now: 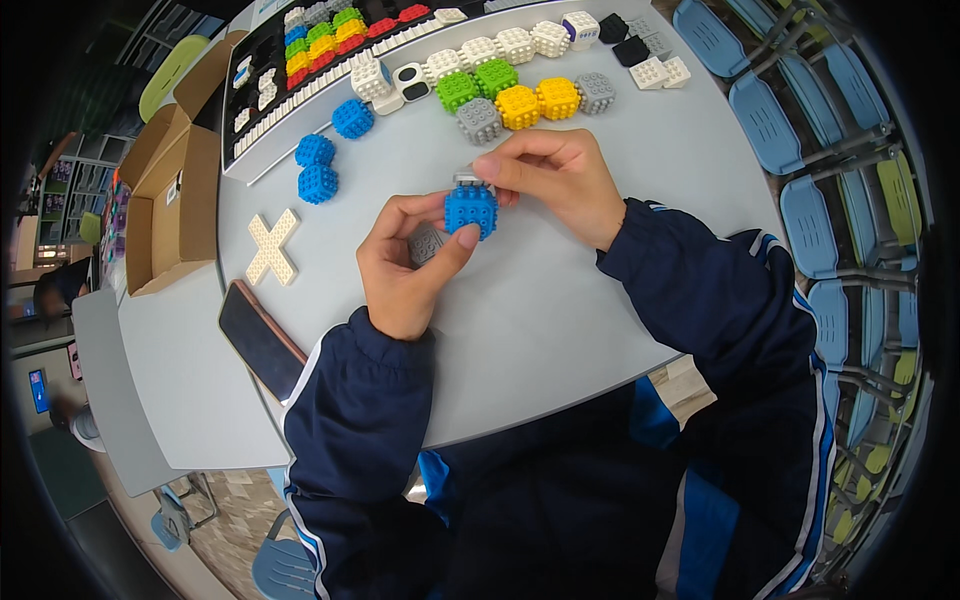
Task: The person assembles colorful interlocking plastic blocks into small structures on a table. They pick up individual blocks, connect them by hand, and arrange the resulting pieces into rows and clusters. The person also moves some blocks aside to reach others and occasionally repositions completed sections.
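Note:
A blue studded cube block point(470, 211) is held between the thumb and fingers of my left hand point(405, 255), above the table. My right hand point(555, 180) pinches a small light-grey piece point(468, 178) against the cube's top edge; its fingertips partly hide the piece. A grey studded block point(425, 243) shows between my left thumb and fingers; whether it lies on the table or is in the hand I cannot tell. Beyond my hands sit yellow blocks point(538, 103), green blocks point(477, 85) and grey blocks point(479, 120).
Blue blocks point(317, 168) and a cream X-shaped plate point(272, 246) lie on the left, near a dark phone point(262, 335). A tray of coloured blocks point(240, 165) and a row of white blocks point(480, 52) fill the far side. An open cardboard box point(190, 215) stands left; blue chairs point(808, 228) line the right.

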Available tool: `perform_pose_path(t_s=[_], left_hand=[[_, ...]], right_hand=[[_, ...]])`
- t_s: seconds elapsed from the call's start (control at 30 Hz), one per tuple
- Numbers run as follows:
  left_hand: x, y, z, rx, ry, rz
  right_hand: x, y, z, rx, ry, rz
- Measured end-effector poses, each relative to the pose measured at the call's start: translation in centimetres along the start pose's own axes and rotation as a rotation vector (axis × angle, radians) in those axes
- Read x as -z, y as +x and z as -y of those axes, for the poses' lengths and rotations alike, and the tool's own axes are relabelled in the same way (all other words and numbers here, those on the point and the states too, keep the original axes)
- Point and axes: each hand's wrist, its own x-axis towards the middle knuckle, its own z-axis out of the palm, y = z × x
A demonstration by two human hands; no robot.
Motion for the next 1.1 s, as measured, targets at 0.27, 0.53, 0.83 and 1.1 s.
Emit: perform_pose_path(t_s=[0.27,0.53,0.83,1.1], left_hand=[[0.0,0.1,0.0,0.019,0.013,-0.021],[0.2,0.0,0.2,0.021,-0.018,-0.029],[0.2,0.0,0.2,0.053,-0.039,-0.032],[1.1,-0.1,0.5,-0.371,0.561,0.072]], right_hand=[[-0.1,-0.2,0.5,0.004,-0.017,0.053],[0.3,0.0,0.1,0.026,-0.053,0.162],[0.4,-0.2,0.0,0.392,-0.640,0.202],[0.5,-0.3,0.6,0.575,-0.742,0.183]])
